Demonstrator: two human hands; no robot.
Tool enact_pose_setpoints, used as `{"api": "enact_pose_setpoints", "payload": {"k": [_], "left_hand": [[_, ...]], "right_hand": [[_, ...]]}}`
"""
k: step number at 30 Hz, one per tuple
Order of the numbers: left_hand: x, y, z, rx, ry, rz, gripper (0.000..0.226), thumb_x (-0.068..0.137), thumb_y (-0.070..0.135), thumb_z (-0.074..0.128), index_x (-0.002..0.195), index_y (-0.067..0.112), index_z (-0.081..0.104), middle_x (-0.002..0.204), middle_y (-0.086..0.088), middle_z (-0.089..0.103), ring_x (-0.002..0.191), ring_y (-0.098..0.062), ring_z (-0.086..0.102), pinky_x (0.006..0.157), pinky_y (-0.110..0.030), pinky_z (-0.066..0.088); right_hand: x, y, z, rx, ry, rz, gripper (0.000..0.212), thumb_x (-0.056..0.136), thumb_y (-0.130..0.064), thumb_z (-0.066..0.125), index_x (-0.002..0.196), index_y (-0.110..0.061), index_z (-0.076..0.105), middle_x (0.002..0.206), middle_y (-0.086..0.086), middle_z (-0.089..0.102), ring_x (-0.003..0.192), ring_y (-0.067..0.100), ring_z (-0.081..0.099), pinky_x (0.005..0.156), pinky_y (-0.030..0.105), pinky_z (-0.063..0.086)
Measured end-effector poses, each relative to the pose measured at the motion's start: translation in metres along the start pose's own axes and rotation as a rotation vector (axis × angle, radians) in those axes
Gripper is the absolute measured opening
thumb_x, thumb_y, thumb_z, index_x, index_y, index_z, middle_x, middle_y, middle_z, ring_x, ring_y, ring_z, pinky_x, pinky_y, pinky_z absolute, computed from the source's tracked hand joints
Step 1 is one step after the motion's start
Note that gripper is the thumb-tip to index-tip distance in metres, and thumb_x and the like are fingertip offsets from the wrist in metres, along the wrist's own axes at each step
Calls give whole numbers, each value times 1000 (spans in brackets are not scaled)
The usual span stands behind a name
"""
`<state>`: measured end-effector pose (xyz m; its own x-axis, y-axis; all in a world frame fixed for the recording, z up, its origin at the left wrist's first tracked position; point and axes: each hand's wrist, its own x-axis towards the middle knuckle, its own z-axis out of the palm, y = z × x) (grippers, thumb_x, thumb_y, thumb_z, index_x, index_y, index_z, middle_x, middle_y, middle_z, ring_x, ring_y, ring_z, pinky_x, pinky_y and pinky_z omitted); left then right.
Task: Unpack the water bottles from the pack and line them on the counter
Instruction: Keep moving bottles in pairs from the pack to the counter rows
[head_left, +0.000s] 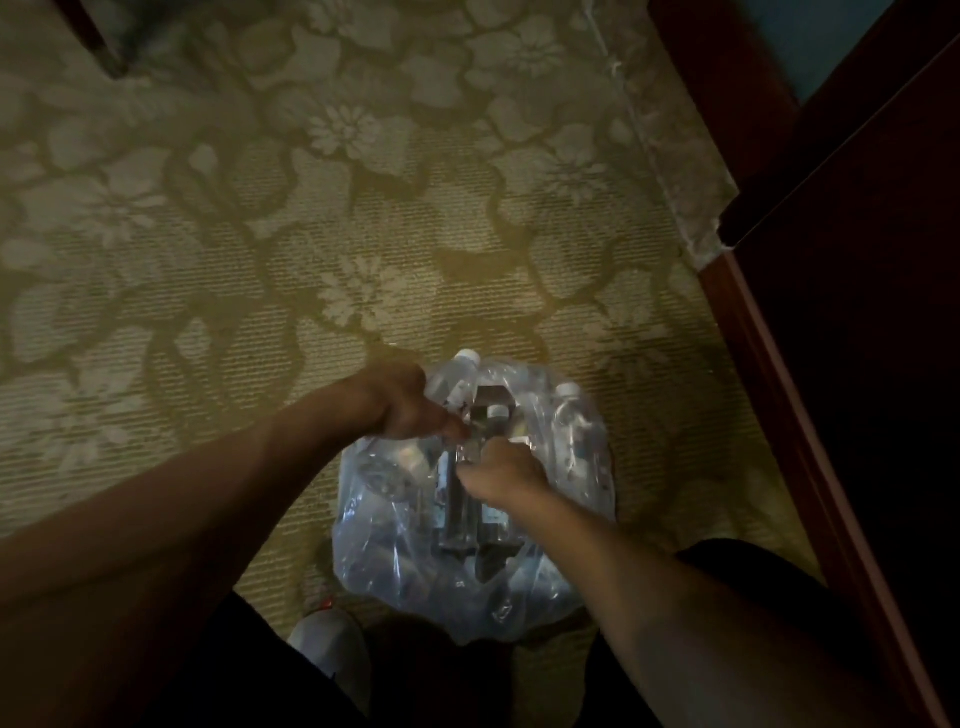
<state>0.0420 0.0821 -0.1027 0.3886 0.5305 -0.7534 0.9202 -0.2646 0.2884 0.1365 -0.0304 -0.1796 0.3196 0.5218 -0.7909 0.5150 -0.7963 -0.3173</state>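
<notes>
Pack (467, 519) sat on carpet (260, 234): clear crinkled plastic wrap, white-capped bottles (571, 415) inside. Left hand (402, 402) and right hand (498, 475) both pinched the wrap at top.

Floor: floral-patterned carpet (311, 234).
Plastic-wrapped pack (415, 561) of water bottles sits on it, near a dark wooden edge (810, 415).
</notes>
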Motion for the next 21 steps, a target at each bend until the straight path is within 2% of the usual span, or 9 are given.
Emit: {"api": "enact_pose_setpoints", "payload": {"k": [2,5,7,10,12,14,16,18,21], "left_hand": [[-1,3,-3,-12,23,2,59,77,64,71,95,8,70,95,-10,73,89,-25,69,80,-35,54],[-2,2,-9,-19,17,40,61,77,66,70,94,7,69,96,-12,74,88,-27,70,83,-38,58],[-3,2,-10,3,24,46,67,77,68,69,107,8,67,105,-9,71,94,-25,67,87,-39,56],[-4,1,-11,63,17,35,72,77,71,67,113,9,66,109,-7,69,98,-24,65,90,-37,54],[-4,0,-11,64,-5,29,69,76,72,68,105,9,68,103,-8,70,93,-23,66,88,-37,54],[-4,1,-9,58,-24,30,66,78,67,69,107,8,68,105,-7,70,94,-22,65,86,-34,52],[-6,5,-8,78,-25,27,69,81,63,68,120,6,63,117,-7,65,104,-24,61,87,-33,48],[-5,7,-7,79,-23,31,72,82,62,69,126,5,60,122,-9,62,109,-25,59,86,-32,45],[-9,8,-5,25,-22,25,77,82,61,69,134,6,55,135,-11,58,116,-26,57,85,-31,44]], "right_hand": [[-4,-2,15,-37,145,74,61,93,-49,57,138,-9,49,141,19,42,130,36,44,104,41,40],[0,-3,19,-200,333,140,91,87,-58,61,150,-4,24,147,21,28,133,37,34,105,45,37],[7,0,17,-111,363,203,98,84,-56,65,151,-2,18,149,22,26,134,37,32,104,46,42],[13,4,18,-75,373,243,97,83,-53,69,150,-2,21,149,23,28,136,38,32,103,48,45],[16,5,17,-76,395,292,95,81,-55,70,147,-2,29,147,24,35,135,39,37,102,48,45],[20,8,16,2,371,349,88,79,-59,71,142,-5,42,142,23,46,131,38,44,100,46,46],[14,7,21,44,201,331,75,79,-62,70,134,-14,53,136,15,56,124,34,53,98,41,46],[3,5,29,103,35,292,66,84,-58,67,134,-17,55,137,9,57,125,32,54,98,36,43],[-4,3,37,307,22,323,64,87,-53,66,136,-13,53,137,10,57,125,30,56,92,31,45]]}}
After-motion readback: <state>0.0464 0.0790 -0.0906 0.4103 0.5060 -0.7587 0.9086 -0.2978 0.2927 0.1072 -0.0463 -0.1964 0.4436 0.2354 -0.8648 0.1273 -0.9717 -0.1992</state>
